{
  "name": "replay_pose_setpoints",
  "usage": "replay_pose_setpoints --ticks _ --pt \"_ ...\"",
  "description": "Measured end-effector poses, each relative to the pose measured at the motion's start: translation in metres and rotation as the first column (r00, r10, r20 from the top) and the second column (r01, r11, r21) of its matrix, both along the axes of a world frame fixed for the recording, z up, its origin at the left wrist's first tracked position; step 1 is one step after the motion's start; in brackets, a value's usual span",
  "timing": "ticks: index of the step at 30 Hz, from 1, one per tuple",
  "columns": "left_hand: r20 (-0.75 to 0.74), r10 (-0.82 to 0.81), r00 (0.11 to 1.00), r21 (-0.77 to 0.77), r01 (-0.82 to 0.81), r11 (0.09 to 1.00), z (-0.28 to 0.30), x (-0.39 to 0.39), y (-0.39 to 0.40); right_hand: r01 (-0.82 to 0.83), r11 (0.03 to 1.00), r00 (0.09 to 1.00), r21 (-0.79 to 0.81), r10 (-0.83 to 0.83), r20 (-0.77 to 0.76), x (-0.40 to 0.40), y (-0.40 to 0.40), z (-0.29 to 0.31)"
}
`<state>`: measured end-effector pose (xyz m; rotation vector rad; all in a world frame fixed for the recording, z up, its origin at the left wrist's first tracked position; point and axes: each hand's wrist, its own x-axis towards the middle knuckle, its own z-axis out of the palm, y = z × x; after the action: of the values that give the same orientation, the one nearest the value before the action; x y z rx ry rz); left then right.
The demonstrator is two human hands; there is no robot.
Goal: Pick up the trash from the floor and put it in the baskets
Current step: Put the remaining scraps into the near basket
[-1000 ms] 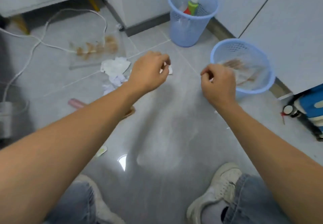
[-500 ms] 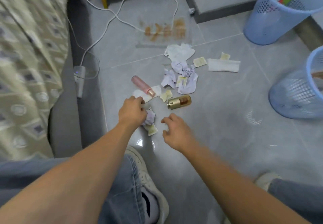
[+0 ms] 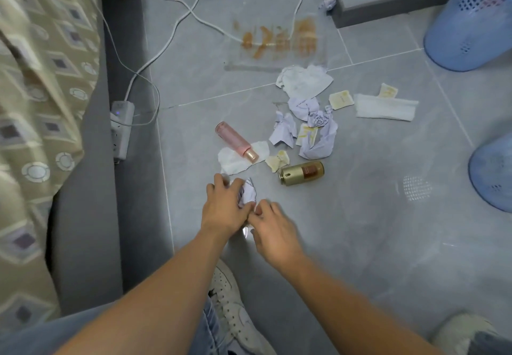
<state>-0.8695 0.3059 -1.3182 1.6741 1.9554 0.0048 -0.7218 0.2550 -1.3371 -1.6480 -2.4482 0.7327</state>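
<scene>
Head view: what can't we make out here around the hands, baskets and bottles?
- Crumpled paper: mostly covered by the left hand.
- Right hand: fingertips motion-blurred, any hold unclear.
- Upper basket and lower basket: cut off by the right edge, contents unreadable.
- Gold bottle: label too small to read.

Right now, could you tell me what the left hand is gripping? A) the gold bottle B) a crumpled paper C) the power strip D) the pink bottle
B: the left hand curls round a crumpled paper, while the gold bottle and pink bottle lie untouched.
</scene>
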Motion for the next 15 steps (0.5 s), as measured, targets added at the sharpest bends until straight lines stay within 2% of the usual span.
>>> replay_pose_setpoints --ticks 8,11,15 --pt "0.046 -0.094 0.995 -0.019 0.095 0.995 0.000 0.022 0.007 0.202 0.979 0.975 -0.008 -0.202 -0.087 0.059 0.010 0.012" --pt "0.132 -0.155 0.979 0.085 0.145 0.986 0.020 0.034 0.008 0.320 0.946 0.940 0.056 -0.309 -0.145 0.088 0.011 0.037" --pt "0.249 -0.286 0.925 0.273 0.216 0.937 0.062 0.072 0.020 0.500 0.848 0.856 0.177 -0.453 -0.251 0.139 0.021 0.080"
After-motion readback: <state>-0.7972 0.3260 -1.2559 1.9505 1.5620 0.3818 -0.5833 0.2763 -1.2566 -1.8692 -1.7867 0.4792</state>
